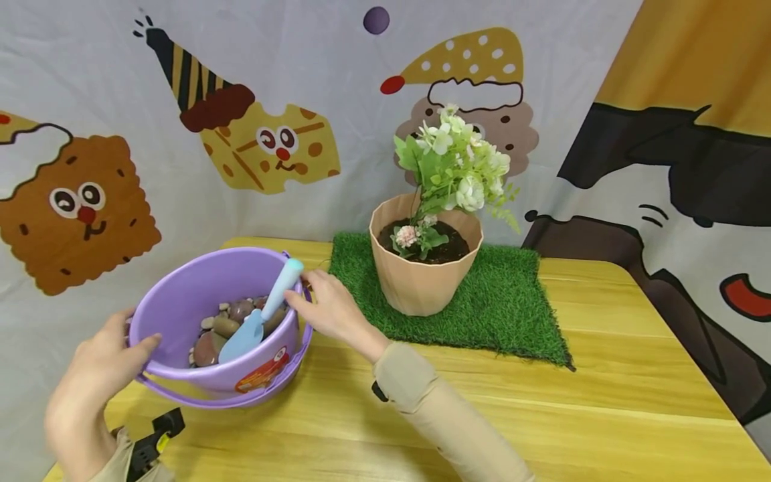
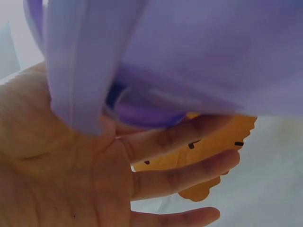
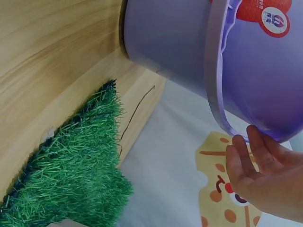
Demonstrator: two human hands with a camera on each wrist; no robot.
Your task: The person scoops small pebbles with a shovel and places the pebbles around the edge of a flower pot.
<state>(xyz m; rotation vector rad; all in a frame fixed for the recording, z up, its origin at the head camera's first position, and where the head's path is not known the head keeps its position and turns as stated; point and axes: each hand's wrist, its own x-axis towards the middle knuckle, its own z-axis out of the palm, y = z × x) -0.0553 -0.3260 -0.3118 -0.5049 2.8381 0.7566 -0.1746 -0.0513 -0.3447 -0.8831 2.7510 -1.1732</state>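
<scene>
A purple bucket (image 1: 175, 304) stands on the left of the table. Inside it, several brown and grey stones (image 1: 225, 326) lie at the bottom, and a light blue toy shovel (image 1: 243, 338) leans over them, its handle against the right rim. My left hand (image 1: 105, 365) holds the bucket's left rim, thumb over the edge; in the left wrist view its fingers (image 2: 184, 182) reach out under the rim. At the right rim my right hand (image 1: 331, 306) grips beside the shovel handle, thumb inside, fingers outside near the bucket's handle (image 3: 215, 85).
Behind and right of the bucket, a pinkish flowerpot (image 1: 415, 284) with dark soil and white and pink flowers (image 1: 464, 157) stands on a green artificial grass mat (image 1: 512, 304). The wooden table (image 1: 602, 415) meets a cartoon-printed cloth (image 1: 355, 114) at the back.
</scene>
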